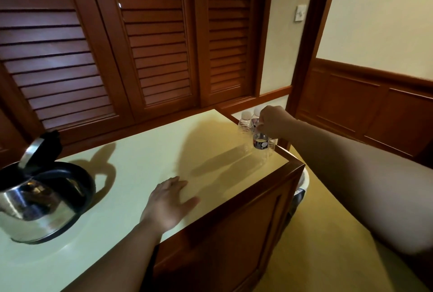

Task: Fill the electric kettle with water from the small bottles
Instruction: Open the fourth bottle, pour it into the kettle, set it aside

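Pale countertop (145, 151) on a wooden cabinet, louvred doors (150, 41) behind. Electric kettle (39, 200) at near left, lid (35, 148) tipped open. Small bottles (251, 125) clustered at far right corner. Right hand (273, 120) over them, fingers curled on the top of the front bottle (262, 143). Left hand (168, 202) flat on counter, fingers straight, slightly spread.

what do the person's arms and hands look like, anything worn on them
Both arms are bare along all of their visible length: no sleeves or cuffs show. The left hand has no glove, and no ring, watch or band is visible on it or its wrist. The right hand is also ungloved, with nothing visible on the wrist. The picture is too soft to rule out small details such as a thin ring.
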